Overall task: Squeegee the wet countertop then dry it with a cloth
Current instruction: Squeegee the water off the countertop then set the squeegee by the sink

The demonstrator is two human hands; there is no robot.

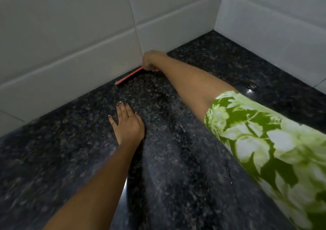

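Head view: the right hand (151, 60) is clenched on the red squeegee (128, 76), its blade at the foot of the tiled wall (70, 36), far back on the dark worktop (176, 159). The left hand (127, 122) lies spread flat. Risk: wall contact tilts the blade, leaving a wet strip. Open room runs toward the person; no cloth shows.

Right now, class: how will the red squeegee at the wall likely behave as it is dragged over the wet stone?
The squeegee looks thin and straight, so probably light with a stiff frame. The countertop shines with water, so it should glide easily, perhaps slip sideways. The right hand hides its handle, so grip is uncertain.
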